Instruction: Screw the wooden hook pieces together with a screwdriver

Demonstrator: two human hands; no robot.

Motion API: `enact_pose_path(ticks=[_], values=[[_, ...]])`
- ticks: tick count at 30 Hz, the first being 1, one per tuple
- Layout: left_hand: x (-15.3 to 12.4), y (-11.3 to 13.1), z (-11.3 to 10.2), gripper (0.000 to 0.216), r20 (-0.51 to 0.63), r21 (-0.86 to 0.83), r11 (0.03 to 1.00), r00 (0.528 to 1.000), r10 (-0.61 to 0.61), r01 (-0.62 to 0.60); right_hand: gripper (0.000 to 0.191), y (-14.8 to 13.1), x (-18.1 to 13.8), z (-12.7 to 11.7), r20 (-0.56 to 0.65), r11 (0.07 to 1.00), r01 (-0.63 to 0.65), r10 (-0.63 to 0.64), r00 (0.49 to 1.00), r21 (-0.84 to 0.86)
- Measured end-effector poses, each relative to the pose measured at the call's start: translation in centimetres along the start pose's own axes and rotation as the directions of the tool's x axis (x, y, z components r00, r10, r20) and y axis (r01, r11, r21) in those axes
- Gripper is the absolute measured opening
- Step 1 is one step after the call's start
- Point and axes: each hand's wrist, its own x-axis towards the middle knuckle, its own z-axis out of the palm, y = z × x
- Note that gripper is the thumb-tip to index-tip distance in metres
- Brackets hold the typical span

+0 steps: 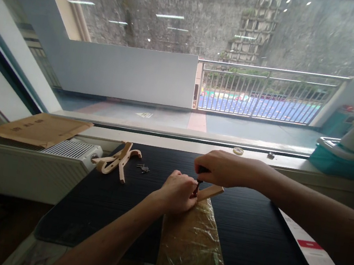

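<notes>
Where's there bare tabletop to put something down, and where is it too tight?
Two patches of black tabletop look free: between the wrapped package and the red-and-white item, and left of the left forearm, nearer than the screws. It's crowded where the left hand, right hand, dark-handled tool and wooden strip meet.

It may be an office: dark table [98, 210], wide window [188, 29].

Tabletop [247, 236] black, fine line grain. Wood strip [211, 194] and wooden pieces [124, 151] at left: pale tan. Near wrapped package [191, 244]: brown, green streak. Right-hand card [321, 258]: white, red band. Tub [336, 161], far right: teal. Envelope [61, 128], far left: tan, dark print.
</notes>
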Motion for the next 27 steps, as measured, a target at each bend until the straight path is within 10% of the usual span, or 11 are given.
enact_pose_path(ticks=[27], values=[[0.1, 0.0, 0.4, 0.024, -0.019, 0.052, 0.999, 1.000, -0.001, 0.002, 0.021, 0.0, -0.1, -0.6, 0.009, 0.998, -0.061, 0.061, 0.998, -0.016]])
